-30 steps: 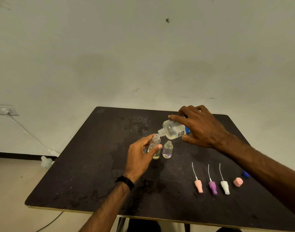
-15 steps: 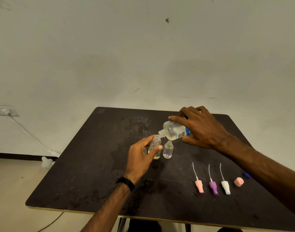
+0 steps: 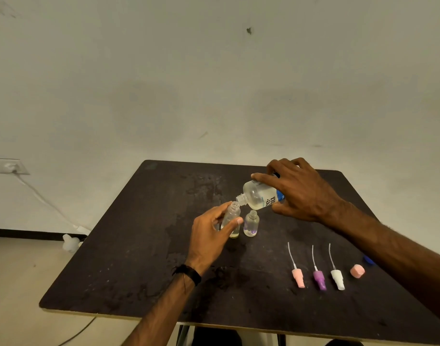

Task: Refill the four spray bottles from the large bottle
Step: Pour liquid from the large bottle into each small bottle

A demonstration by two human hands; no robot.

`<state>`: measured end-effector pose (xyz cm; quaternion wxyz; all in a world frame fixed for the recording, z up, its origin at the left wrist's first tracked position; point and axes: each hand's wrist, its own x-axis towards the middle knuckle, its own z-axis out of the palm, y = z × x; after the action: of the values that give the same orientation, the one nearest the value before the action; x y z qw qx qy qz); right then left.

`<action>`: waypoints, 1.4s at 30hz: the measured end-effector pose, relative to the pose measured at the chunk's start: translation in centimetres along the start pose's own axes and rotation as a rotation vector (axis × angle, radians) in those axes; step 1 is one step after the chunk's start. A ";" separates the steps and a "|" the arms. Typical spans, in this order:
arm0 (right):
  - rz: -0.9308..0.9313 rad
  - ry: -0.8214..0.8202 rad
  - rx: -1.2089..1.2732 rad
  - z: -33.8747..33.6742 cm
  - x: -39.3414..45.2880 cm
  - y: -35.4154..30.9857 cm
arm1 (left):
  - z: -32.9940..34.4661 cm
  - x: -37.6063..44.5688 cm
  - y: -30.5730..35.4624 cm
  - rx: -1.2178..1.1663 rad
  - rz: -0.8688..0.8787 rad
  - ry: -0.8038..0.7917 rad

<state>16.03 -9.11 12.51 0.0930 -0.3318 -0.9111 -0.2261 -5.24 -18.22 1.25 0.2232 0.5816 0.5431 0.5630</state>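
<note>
Mid-pour, centre of frame. Right hand (image 3: 301, 193) has its grip wrapped round the large bottle (image 3: 260, 196), tipped nearly flat with the neck pointing lower left, mouth right at the rim of the spray bottle (image 3: 230, 218) — touching or a hair above, cannot tell. Left hand (image 3: 211, 233) has its grip clamped on that spray bottle, thumb across the front, bottle leaning slightly toward the pour. Compared with a second ago almost nothing has changed: same tilt on the large bottle, same hold, the whole view only drifted a little — so the pour is steady and probably ongoing, though no stream is visible. Only a thin yellowish layer shows at the bottom of the held bottle, so this one looks far from full. A second small bottle (image 3: 251, 223) stands uncapped just to its right on the dark table (image 3: 129, 258), with a little liquid in it. Lower right: pink sprayer head (image 3: 298, 277), purple sprayer head (image 3: 319, 279), white sprayer head (image 3: 337, 279) in a row, then a pink cap (image 3: 357, 271). Only two small bottles are visible.
</note>
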 end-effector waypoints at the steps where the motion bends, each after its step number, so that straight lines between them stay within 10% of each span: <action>1: -0.002 0.002 0.001 0.0 0.0 0.0 | 0.0 0.0 0.0 -0.004 -0.001 0.003; 42: -0.012 0.019 -0.009 -0.2 0.0 0.0 | 0.3 -0.1 -0.1 -0.022 0.004 0.006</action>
<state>16.04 -9.21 12.64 0.0987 -0.3246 -0.9111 -0.2340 -5.02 -18.17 1.10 0.2267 0.5785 0.5364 0.5712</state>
